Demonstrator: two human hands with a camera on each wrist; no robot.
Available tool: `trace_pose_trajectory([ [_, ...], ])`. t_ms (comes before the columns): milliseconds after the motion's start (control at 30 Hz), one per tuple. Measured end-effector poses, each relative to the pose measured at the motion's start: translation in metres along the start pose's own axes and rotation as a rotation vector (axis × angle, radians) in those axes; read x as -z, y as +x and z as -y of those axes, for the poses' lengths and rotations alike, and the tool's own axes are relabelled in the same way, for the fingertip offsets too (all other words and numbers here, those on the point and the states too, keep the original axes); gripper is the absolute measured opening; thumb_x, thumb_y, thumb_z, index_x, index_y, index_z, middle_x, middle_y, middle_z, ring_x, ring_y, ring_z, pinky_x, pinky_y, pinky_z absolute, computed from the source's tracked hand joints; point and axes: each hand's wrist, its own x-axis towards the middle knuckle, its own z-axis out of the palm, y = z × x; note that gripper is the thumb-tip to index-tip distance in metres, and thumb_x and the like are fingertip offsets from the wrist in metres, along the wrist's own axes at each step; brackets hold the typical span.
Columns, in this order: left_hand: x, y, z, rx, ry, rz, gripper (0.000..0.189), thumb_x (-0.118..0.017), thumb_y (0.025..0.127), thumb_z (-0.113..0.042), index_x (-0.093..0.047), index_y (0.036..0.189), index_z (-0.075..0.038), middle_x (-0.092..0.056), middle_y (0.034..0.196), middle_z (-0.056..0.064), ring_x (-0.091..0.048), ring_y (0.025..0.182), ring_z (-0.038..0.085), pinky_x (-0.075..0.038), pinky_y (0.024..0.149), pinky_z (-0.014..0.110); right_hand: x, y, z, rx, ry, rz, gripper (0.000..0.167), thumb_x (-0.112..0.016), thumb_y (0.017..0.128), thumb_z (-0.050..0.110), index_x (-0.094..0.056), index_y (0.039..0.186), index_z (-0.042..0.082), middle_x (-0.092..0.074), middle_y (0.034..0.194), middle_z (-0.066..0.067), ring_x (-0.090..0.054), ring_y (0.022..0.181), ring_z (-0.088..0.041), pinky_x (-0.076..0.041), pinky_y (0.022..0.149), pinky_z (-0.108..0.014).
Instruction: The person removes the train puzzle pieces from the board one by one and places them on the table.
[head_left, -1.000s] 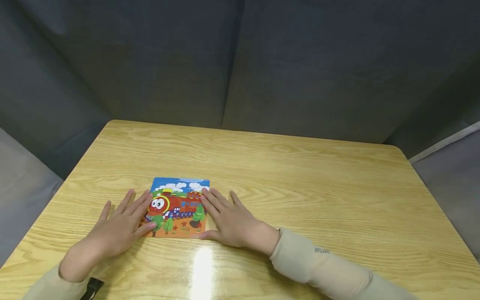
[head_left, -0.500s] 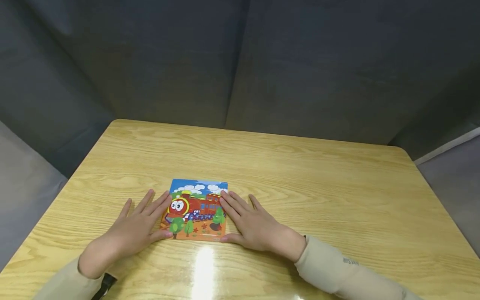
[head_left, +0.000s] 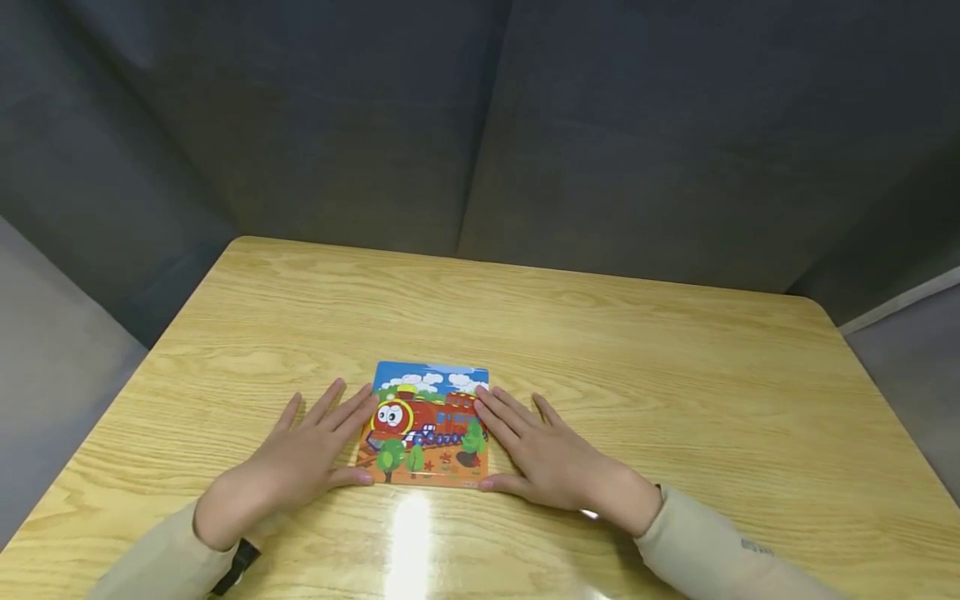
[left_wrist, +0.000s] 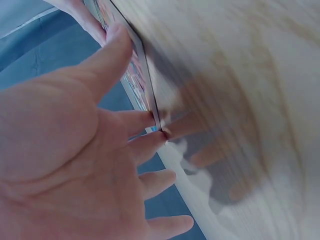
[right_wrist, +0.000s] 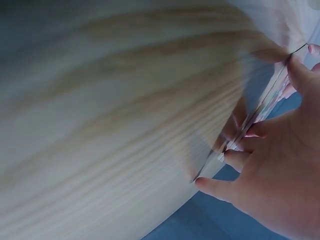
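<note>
A flat, square picture board with a red cartoon train, trees and clouds lies on the wooden table, left of its middle. My left hand touches the board's left side with straight fingers, its thumb at the near left corner. On the other side, my right hand rests its fingertips over the right edge, thumb at the near right corner. In the left wrist view, the thumb and two fingers meet the board's thin edge. The right wrist view shows fingertips along the opposite edge.
The wood-grain table stretches far to the right and back, with a bright glare near its front. Dark grey curtains stand behind it and at its sides. A black strap shows at the left sleeve.
Both hands have moved to the right together, and the picture board has slid along the table between them. Their fingers keep the same spread at its two sides.
</note>
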Motion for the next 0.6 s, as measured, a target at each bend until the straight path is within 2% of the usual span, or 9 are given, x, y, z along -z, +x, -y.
trace_pose_trajectory([
  [600, -0.002, 0.017, -0.031, -0.063, 0.018, 0.048, 0.084, -0.061, 0.090, -0.050, -0.028, 0.155, -0.007, -0.017, 0.162, 0.012, -0.009, 0.146, 0.042, -0.007, 0.108, 0.071, -0.003, -0.038, -0.020, -0.038, 0.019, -0.030, 0.085, -0.048, 0.096, 0.059, -0.015, 0.158, 0.010, -0.007, 0.164, -0.005, -0.009, 0.149, -0.025, -0.013, 0.113, -0.063],
])
